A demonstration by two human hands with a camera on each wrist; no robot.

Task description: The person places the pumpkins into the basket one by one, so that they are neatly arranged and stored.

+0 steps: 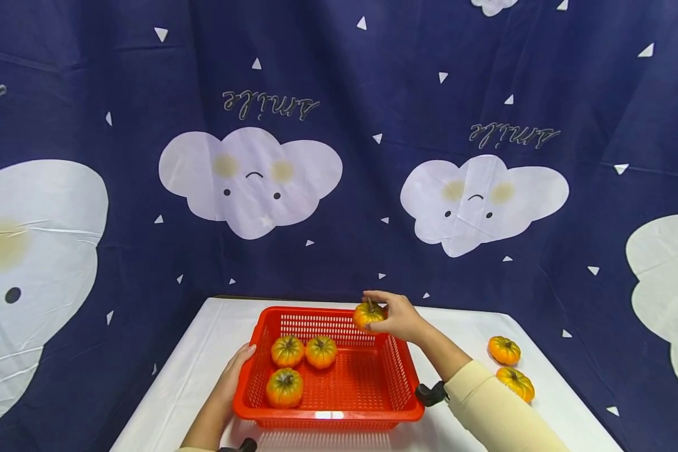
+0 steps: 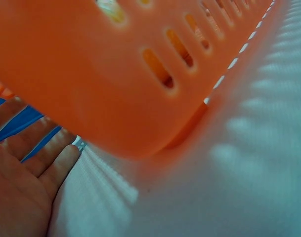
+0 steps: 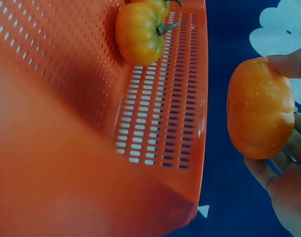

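My right hand (image 1: 400, 319) grips a small orange pumpkin (image 1: 366, 317) above the far right part of a red plastic basket (image 1: 339, 415). In the right wrist view, thumb and fingers hold the pumpkin (image 3: 259, 111) by its sides, beyond the basket rim. At the basket's left side is my left hand (image 1: 233, 373), its fingertips by the rim. The left wrist view shows that hand (image 2: 21, 182) with fingers extended beside the basket wall (image 2: 106, 94). Inside the basket sit three more pumpkins: two side by side (image 1: 287, 351) and one nearer me (image 1: 284, 388).
Two pumpkins, one farther back (image 1: 504, 350) and one nearer (image 1: 516, 383), lie on the white-covered table (image 1: 175, 376) to the right of the basket. A dark blue curtain (image 1: 361, 263) with cloud prints hangs behind the table.
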